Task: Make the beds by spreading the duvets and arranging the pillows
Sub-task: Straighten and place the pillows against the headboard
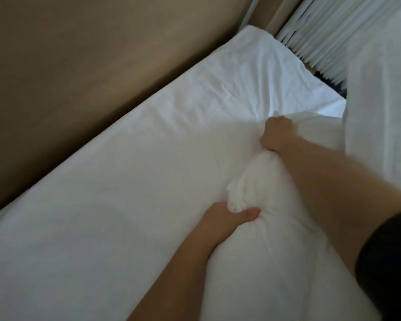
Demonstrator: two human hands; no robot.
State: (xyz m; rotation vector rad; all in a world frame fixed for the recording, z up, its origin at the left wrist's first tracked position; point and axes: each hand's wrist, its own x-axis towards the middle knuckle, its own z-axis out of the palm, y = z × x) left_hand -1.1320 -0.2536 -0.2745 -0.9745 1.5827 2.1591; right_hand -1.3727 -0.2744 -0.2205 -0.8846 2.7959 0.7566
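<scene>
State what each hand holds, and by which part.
Both grip a white pillow along its bunched edge: the left hand at the nearer end, the right hand at the farther end.

Dim, soft light fills the scene, coming from the far right, where the pleated curtain glows palest. The white bed is brightest at its far end and greys toward the near left. The brown wall on the left lies in flat shadow. Gentle grey creases mark the pillow. Everything is slightly blurred, the dark sleeve near right is featureless, and straight edges lean with wide-angle distortion.
</scene>
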